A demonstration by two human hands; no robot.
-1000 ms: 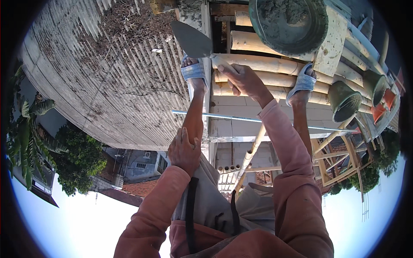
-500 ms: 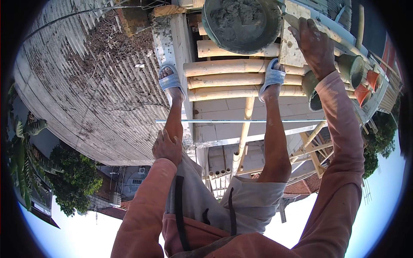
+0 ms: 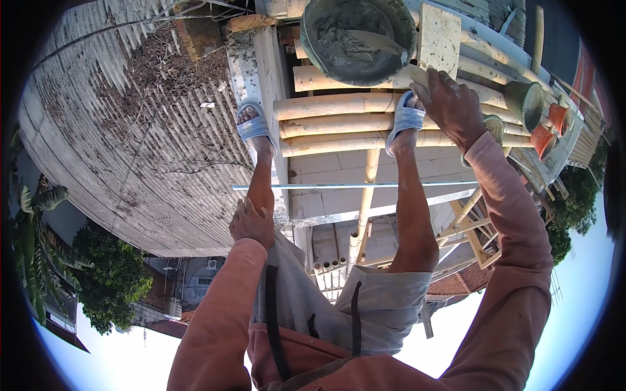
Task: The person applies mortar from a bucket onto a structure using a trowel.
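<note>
"Trowel (image 3: 378, 43) first: where is it to be found?"

"Its blade is seen inside the rim of the round dark tub (image 3: 360, 81), laid over the grey mortar (image 3: 336, 31). How deeply the tip is sunk cannot be told."

"And by which hand is it held?"

"By the right hand (image 3: 451, 107). Its fingers are wrapped round the pale handle (image 3: 419, 76), which is held just outside the tub's rim, near the lower end of a speckled board (image 3: 439, 39)."

"How is the left hand (image 3: 252, 223) placed?"

"It is rested on the left leg near the knee, its fingers loosely spread and slightly parted."

"What is set around them?"

"The tub is placed over bamboo poles (image 3: 339, 104), with the board just beside it. The right sandal (image 3: 408, 120) is planted on the poles, the left sandal (image 3: 256, 124) on a concrete beam (image 3: 270, 72) alongside the corrugated roof (image 3: 163, 150)."

"And to the right?"

"A green bucket (image 3: 527, 102) is seen there, near two orange containers (image 3: 543, 141). Another green container (image 3: 494, 128) is partly hidden by the right wrist."
</note>
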